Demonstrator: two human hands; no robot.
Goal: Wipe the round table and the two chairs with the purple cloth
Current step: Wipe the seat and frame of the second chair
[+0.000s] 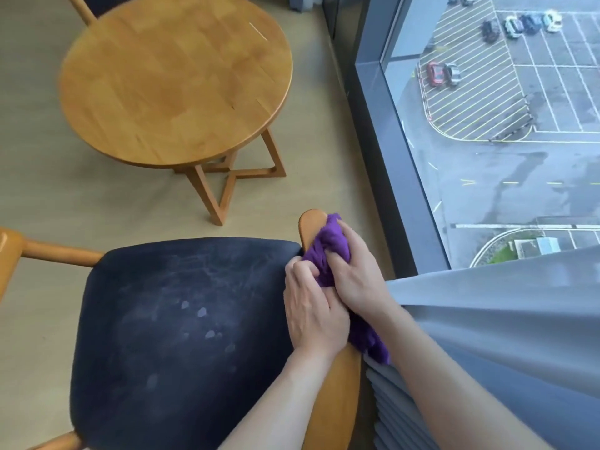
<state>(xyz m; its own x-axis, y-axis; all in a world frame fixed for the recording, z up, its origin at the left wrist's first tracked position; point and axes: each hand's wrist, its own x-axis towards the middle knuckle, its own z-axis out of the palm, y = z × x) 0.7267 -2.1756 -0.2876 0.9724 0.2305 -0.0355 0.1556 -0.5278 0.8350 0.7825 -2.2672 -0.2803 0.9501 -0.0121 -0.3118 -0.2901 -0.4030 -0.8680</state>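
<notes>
While the round table (175,82) stands at 11 o'clock, the near chair (181,336) fills 7 o'clock; left hand (313,306) and right hand (355,271) both grip the purple cloth (329,245) bunched on its right armrest (311,225). No legible writing.

Purple cloth (328,245), navy chair seat (181,326), honey-brown table (175,79)

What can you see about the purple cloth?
The purple cloth looks soft and fuzzy. It is bunched up, draped over the wooden right arm of the near chair, beside the dark seat. The right hand grips its top, the left hand holds its side, and a loose end hangs down near the grey curtain.
</notes>
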